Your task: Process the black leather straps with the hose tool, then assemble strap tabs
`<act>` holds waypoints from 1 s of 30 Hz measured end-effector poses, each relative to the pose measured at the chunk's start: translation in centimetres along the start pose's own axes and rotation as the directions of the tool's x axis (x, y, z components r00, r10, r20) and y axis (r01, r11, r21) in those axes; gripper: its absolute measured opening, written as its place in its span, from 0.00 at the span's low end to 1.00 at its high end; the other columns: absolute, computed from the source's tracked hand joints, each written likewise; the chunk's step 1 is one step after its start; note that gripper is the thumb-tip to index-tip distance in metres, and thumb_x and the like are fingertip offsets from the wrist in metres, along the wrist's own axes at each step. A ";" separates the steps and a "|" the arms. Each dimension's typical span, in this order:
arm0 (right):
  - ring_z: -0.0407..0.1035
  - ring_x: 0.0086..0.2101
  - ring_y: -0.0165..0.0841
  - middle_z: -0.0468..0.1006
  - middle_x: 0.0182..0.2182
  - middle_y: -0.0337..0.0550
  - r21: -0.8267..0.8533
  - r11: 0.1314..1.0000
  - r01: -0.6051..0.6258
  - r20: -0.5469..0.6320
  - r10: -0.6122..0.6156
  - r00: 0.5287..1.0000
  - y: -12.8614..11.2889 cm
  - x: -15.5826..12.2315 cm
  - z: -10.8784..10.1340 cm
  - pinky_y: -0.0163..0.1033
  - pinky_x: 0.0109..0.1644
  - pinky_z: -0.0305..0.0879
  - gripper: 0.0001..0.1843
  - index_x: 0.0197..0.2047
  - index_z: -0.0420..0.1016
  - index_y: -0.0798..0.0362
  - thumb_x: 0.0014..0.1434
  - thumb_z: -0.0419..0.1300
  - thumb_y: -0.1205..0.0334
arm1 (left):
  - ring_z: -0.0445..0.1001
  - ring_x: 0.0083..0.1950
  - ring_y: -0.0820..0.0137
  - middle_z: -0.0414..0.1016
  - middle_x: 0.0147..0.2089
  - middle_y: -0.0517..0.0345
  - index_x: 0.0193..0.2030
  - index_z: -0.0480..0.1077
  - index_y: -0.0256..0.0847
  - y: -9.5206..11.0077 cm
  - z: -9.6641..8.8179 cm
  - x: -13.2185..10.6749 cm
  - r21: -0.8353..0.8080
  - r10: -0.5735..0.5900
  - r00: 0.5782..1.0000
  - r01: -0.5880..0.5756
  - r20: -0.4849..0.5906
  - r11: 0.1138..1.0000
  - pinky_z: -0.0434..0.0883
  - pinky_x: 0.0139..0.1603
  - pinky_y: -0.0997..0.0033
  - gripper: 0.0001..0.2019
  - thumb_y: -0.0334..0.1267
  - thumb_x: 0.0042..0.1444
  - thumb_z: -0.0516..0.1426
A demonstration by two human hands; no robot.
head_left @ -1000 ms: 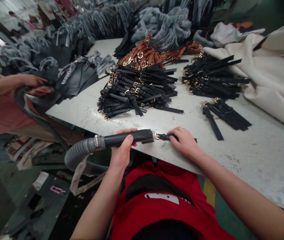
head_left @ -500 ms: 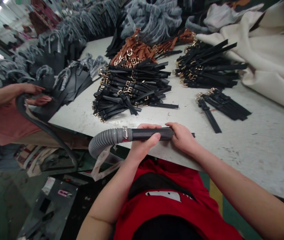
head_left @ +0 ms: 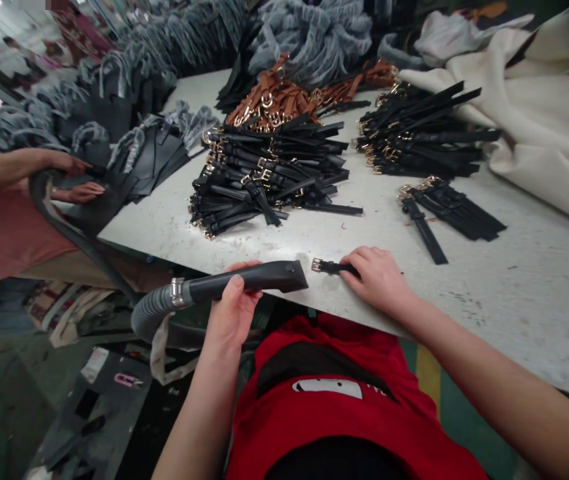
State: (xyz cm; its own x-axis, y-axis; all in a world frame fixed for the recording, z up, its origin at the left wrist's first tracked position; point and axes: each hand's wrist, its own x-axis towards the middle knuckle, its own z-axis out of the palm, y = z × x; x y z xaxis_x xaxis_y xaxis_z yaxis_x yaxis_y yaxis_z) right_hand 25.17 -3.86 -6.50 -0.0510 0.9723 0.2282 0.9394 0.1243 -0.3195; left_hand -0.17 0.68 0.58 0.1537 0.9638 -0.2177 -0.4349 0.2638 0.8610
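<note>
The left hand (head_left: 231, 310) wraps the black plastic suction nozzle (head_left: 264, 277); the right hand (head_left: 377, 280) presses the black gold-buckled leather strap (head_left: 327, 267) onto the white worktop (head_left: 489, 287). Best keep the nozzle low and the strap pinned.

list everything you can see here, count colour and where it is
table: one, white, across the view
vacuum nozzle: one, black, near edge, aimed at the single strap's buckle
hose: one, grey, hanging left of the nozzle
single strap: one, black with gold buckle, near edge
black strap piles: three, black, middle and right
brown straps: one pile, brown, far middle
cloth: one, cream, far right
co-worker's hands: two, far left, on dark pieces
left hand: gripping the vacuum nozzle
right hand: on the single strap, grip hidden
</note>
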 end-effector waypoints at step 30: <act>0.65 0.38 0.38 0.72 0.35 0.48 0.182 0.974 -0.137 0.065 0.127 0.990 0.7 -3.3 -0.4 0.42 0.42 0.58 0.16 0.47 0.67 0.57 0.57 0.49 0.61 | 0.73 0.37 0.70 0.75 0.42 0.55 0.37 0.68 0.41 -4.4 5.7 -0.5 0.295 -0.031 0.974 -0.038 0.225 0.955 0.69 0.31 0.74 0.14 0.37 0.42 0.64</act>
State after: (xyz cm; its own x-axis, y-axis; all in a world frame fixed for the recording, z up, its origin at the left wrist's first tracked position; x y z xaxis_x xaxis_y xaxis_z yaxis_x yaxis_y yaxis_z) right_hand 26.07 -7.02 -7.13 0.0470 0.9909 0.1258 0.8598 0.0240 -0.5101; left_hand 6.70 -1.18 -0.53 0.3632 0.9219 -0.1350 -0.1594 0.2043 0.9658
